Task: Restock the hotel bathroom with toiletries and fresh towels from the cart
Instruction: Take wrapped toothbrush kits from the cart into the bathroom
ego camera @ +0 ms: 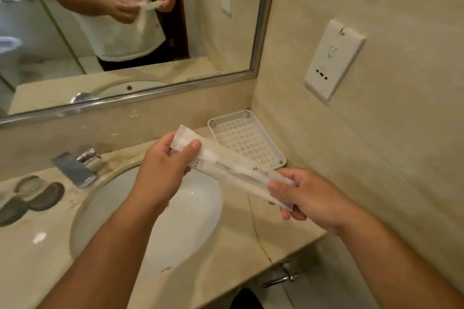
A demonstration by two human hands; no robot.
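A long, flat, translucent white toiletry packet (231, 167) with small print stretches between my two hands above the counter. My left hand (167, 170) pinches its far upper end, over the right side of the basin. My right hand (305, 197) grips the near lower end, above the counter's right part. Just behind the packet, in the corner, lies a white perforated plastic tray (247, 142) with nothing in it.
An oval white sink (130, 228) is set in the beige marble counter (251, 241). A chrome faucet (80, 165) stands behind it, with dark round coasters (32, 195) at left. A framed mirror (150, 32) covers the back wall. A white wall outlet (331, 60) sits on the right wall.
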